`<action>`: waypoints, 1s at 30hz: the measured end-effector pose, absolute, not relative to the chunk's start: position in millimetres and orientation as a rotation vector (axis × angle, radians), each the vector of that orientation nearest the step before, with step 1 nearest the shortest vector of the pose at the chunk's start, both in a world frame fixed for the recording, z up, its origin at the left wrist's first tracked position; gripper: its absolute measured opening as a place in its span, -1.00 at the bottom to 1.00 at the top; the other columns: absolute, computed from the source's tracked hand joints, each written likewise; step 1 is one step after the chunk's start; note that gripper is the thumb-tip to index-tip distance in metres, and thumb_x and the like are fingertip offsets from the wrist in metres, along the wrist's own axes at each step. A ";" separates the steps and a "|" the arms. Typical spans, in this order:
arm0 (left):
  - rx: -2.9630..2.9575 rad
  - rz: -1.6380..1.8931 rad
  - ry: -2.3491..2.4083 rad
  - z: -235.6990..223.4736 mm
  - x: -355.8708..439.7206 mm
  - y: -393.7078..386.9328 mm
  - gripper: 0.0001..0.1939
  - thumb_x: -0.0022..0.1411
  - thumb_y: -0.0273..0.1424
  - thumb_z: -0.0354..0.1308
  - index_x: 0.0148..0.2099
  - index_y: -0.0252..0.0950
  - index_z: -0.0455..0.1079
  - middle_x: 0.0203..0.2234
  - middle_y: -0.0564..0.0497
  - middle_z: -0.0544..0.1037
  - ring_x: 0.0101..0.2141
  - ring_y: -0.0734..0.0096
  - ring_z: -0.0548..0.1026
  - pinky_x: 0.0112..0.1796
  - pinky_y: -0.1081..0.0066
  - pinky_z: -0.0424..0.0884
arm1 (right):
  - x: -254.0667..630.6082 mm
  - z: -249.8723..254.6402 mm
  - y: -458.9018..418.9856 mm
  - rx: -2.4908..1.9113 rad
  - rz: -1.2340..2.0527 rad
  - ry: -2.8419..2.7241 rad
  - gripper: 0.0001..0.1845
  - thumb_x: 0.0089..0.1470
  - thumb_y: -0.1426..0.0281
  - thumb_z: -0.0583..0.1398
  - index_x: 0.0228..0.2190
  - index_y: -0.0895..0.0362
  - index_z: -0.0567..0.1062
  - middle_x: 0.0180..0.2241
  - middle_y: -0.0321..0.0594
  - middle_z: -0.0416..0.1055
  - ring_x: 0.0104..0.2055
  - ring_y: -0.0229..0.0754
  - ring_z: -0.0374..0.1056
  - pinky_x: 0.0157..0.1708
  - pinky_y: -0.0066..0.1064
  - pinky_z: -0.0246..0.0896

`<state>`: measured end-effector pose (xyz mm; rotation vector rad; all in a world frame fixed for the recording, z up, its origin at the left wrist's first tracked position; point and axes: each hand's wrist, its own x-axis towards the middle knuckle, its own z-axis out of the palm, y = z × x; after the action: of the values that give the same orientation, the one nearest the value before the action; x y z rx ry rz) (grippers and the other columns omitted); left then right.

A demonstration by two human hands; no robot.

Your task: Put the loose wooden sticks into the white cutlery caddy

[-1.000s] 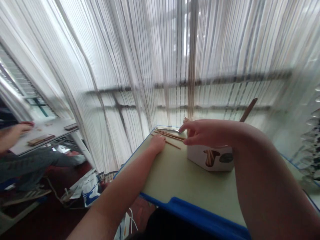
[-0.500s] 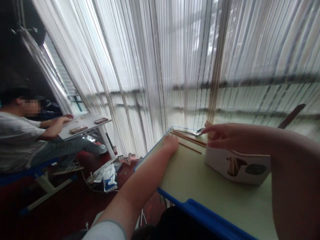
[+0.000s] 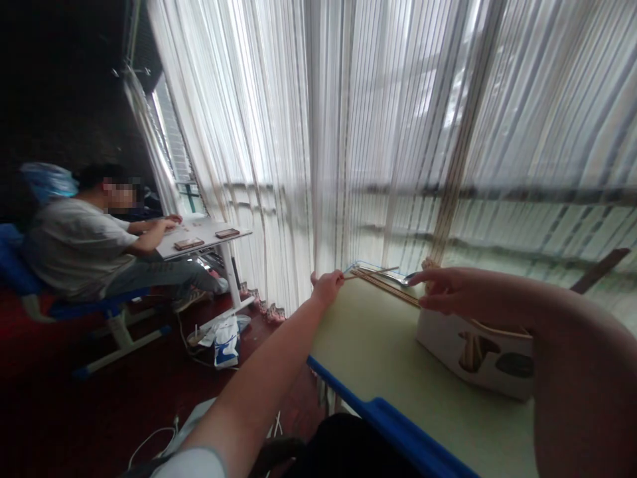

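Note:
My left hand (image 3: 327, 287) is closed at the far left edge of the table, with a thin wooden chopstick (image 3: 375, 273) in its fingers. The chopstick points right, over other chopsticks (image 3: 391, 288) lying on the tabletop. Behind them lies a metal spoon (image 3: 409, 279), its bowl at the right end. My right hand (image 3: 440, 290) reaches over the corner of a pale box (image 3: 490, 362), fingers apart, the index fingertip close to the spoon's bowl; whether it touches cannot be told. Wooden sticks (image 3: 470, 354) show through a cutout in the box.
The pale green tabletop (image 3: 378, 345) has a blue front edge (image 3: 398, 425). A dark brown stick (image 3: 603, 269) rises behind my right arm. Sheer curtains (image 3: 388, 133) hang behind. At left a person (image 3: 84, 239) sits at a white table (image 3: 209, 238); a bag (image 3: 226, 342) lies on the floor.
The separate chopstick that lay on the tabletop is now lifted in my left hand and angled across the others. My right hand stays by the spoon. The view has turned left.

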<state>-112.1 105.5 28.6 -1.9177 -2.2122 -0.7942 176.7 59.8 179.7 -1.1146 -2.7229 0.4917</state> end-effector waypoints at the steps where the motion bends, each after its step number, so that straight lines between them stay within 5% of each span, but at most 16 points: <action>1: -1.838 -0.956 -2.180 28.7 -107.7 101.9 -0.80 0.31 -0.33 -0.14 -0.13 -0.15 0.29 -0.25 0.07 0.55 -0.14 0.36 0.43 0.08 -0.02 -0.08 | 172.5 179.0 58.5 -1.138 0.495 -2.739 -0.54 -0.05 0.18 0.15 -0.09 0.06 0.45 -0.42 -0.21 0.48 -0.42 -0.20 0.38 -0.48 -0.44 0.21; 5: -1.741 -1.368 -1.854 29.2 -76.3 91.3 -0.82 0.32 -0.34 -0.12 -0.14 -0.23 0.27 -0.26 -0.02 0.55 -0.18 0.39 0.45 0.02 0.17 0.06 | 151.5 170.5 57.3 -1.222 0.627 -2.785 -0.60 -0.01 0.17 0.14 -0.20 0.16 0.48 -0.51 -0.17 0.47 -0.51 -0.21 0.38 -0.53 -0.44 0.23; 10: -1.836 -1.385 -1.448 27.1 -53.9 79.8 -0.79 0.34 -0.37 -0.20 -0.19 -0.25 0.25 -0.32 -0.07 0.53 -0.25 0.36 0.47 -0.03 0.16 0.12 | 128.6 156.3 60.8 -1.396 0.769 -2.733 -0.52 0.04 0.04 0.07 -0.57 0.21 0.41 -0.55 -0.04 0.45 -0.64 -0.20 0.36 -0.62 -0.40 0.25; 17: -1.875 -1.304 -1.352 23.7 -54.8 79.9 -0.79 0.33 -0.37 -0.21 -0.20 -0.26 0.24 -0.34 -0.07 0.51 -0.25 0.33 0.46 -0.08 0.18 0.20 | 107.0 153.6 63.4 -1.203 0.809 -2.389 -0.58 0.15 0.13 -0.03 -0.23 0.20 0.40 -0.39 -0.04 0.48 -0.59 -0.25 0.38 -0.67 -0.49 0.23; 30: -1.962 -1.160 -1.375 20.9 -55.1 84.2 -0.69 0.33 -0.34 -0.18 -0.30 -0.31 0.35 -0.45 -0.05 0.48 -0.34 0.34 0.42 -0.21 0.29 0.28 | 148.4 198.2 47.1 -1.026 0.182 -2.083 -0.69 0.10 0.21 0.05 -0.43 0.16 0.46 -0.50 -0.19 0.49 -0.53 -0.25 0.39 -0.49 -0.47 0.18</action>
<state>-55.1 84.2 20.9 -1.9620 -1.3752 -1.1595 148.4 47.1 198.2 -1.0260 -2.0830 0.1822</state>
